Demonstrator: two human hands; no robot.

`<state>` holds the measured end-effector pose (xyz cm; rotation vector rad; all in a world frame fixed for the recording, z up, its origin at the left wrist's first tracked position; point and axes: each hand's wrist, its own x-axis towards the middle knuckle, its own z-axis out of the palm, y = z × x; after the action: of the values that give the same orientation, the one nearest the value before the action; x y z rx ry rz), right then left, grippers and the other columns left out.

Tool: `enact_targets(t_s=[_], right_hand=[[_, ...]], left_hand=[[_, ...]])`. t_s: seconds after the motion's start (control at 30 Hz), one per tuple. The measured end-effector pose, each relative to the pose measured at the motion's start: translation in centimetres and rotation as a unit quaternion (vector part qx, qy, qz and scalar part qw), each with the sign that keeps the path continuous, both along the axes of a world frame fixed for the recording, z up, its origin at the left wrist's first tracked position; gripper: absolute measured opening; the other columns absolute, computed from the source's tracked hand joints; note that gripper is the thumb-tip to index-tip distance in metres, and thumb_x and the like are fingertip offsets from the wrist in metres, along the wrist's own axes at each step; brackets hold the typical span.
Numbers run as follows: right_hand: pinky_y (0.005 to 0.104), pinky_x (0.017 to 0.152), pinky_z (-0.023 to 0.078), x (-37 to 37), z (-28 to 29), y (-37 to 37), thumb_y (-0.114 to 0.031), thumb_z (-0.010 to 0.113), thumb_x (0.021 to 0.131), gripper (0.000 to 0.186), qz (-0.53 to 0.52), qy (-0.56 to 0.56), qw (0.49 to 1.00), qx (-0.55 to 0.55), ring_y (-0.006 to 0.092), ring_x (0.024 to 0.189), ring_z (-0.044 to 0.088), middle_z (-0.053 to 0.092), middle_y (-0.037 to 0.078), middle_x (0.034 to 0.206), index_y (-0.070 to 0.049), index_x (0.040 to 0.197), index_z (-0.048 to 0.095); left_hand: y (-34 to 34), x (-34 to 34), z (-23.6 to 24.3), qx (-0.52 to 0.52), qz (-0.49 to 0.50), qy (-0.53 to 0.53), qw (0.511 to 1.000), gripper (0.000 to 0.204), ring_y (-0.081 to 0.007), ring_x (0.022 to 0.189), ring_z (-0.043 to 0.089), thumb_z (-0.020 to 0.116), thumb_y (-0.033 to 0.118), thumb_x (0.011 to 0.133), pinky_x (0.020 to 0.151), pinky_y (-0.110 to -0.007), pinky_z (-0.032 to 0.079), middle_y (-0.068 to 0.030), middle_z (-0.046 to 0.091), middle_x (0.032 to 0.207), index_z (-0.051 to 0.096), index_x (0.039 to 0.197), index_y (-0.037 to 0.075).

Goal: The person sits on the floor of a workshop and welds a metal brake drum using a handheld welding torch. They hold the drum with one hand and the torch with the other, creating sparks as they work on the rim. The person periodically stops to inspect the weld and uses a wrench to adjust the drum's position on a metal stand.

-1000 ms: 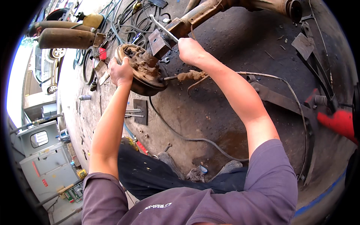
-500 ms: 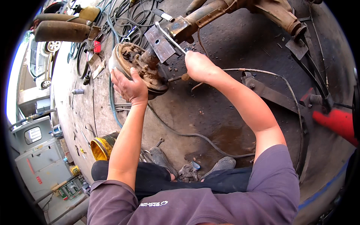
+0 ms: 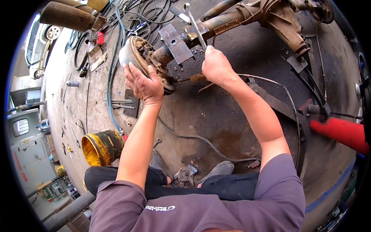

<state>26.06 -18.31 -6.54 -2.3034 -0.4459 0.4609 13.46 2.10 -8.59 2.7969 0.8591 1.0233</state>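
Observation:
A rusty brake drum sits at the left end of a long rusty axle. My left hand grips the drum's near edge, its fingers against the outer face and its thumb toward the backing side. In my right fist is a long steel wrench, its far end rising above the axle tube. A flat metal plate with a hole rests on the axle between the drum and the wrench. Whether the wrench touches the axle, I cannot tell.
Black hoses lie coiled beyond the drum. At my left stands a yellow-stained bucket, near several thin rods. A loose cable crosses the floor before my feet. A red bar-like part juts in from the right.
The wrench has swung away from the plate, and its far end now points farther from me. My left hand still grips the drum. The whole view has shifted somewhat.

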Motion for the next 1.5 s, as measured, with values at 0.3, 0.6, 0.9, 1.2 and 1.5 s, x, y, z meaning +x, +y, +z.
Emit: enact_targets(t_s=[0.3,0.6,0.9,1.2,1.5], right_hand=[[0.0487,0.094,0.053,1.0,1.7,2.6,0.001,0.057,0.084,0.022,0.007,-0.035,0.999,-0.028,0.0466,0.105,0.066,0.067,0.035,0.109,0.011,0.102,0.065],[0.0463,0.070,0.059,3.3,2.3,3.8,0.002,0.054,0.082,0.023,0.077,0.083,0.987,-0.114,0.0401,0.087,0.073,0.070,0.030,0.087,0.017,0.094,0.067],[0.0430,0.061,0.061,4.3,4.6,6.1,0.001,0.052,0.085,0.025,0.103,0.070,0.972,-0.199,0.0336,0.091,0.074,0.071,0.032,0.095,0.015,0.098,0.068],[0.0473,0.067,0.060,4.1,4.3,6.9,0.001,0.055,0.082,0.027,0.090,-0.043,0.976,-0.195,0.0401,0.078,0.074,0.070,0.032,0.088,0.018,0.100,0.066],[0.0475,0.090,0.055,2.6,2.4,5.7,0.000,0.057,0.083,0.022,0.076,-0.041,0.973,-0.215,0.0450,0.106,0.067,0.068,0.034,0.105,0.012,0.100,0.064]], left_hand=[[-0.1,0.0,0.2,-0.010,0.013,-0.017,1.000,0.070,-0.0460,0.131,0.043,0.067,0.034,0.091,0.111,-0.052,0.035,-0.0240,0.040,0.153,0.044,0.145,-0.003],[0.0,-0.3,0.0,-0.034,0.008,-0.039,0.999,0.070,-0.0465,0.130,0.043,0.068,0.034,0.089,0.111,-0.053,0.036,-0.0247,0.040,0.153,0.046,0.144,-0.003],[0.0,-0.4,0.0,-0.029,0.023,-0.043,0.998,0.069,-0.0474,0.125,0.047,0.068,0.034,0.086,0.106,-0.054,0.042,-0.0231,0.042,0.153,0.049,0.143,-0.001],[0.4,-0.6,-0.1,-0.022,0.019,-0.063,0.998,0.066,-0.0495,0.124,0.048,0.067,0.034,0.086,0.103,-0.054,0.047,-0.0217,0.042,0.153,0.052,0.141,-0.001],[0.4,-0.7,0.1,-0.025,0.019,-0.061,0.998,0.067,-0.0492,0.124,0.048,0.068,0.034,0.085,0.100,-0.053,0.049,-0.0213,0.043,0.152,0.053,0.141,0.000]])
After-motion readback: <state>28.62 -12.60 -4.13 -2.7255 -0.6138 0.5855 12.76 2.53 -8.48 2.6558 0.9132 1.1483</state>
